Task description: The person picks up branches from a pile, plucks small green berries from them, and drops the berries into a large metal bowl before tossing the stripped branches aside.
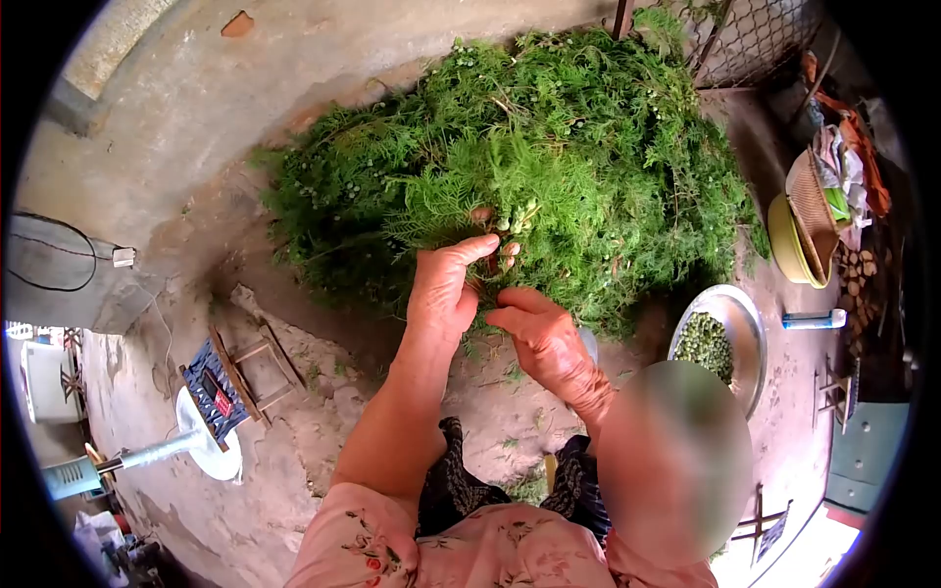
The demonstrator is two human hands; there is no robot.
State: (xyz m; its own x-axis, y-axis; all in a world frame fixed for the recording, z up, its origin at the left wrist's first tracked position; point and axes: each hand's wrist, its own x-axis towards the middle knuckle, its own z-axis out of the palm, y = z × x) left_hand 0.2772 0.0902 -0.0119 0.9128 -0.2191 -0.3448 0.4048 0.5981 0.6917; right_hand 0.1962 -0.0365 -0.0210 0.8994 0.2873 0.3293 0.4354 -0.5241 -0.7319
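At the near edge of the leafy pile [588, 137], left hand [443, 292] fingers grip a seeded sprig [516, 221] running into it; right hand [541, 338], fingers pinched closed, sits just beneath.

- Near the ground's right edge, we see a metal bowl [751, 338] of green pods.
- Beyond it, a yellow basin [784, 245].
- Toward the left edge, we note a low wooden stool [235, 377].

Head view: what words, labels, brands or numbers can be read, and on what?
No text is legible.
Red label on the blue item: too blurred to read.
Tube: no print legible.
Sprig in the left hand, bowl: no writing.
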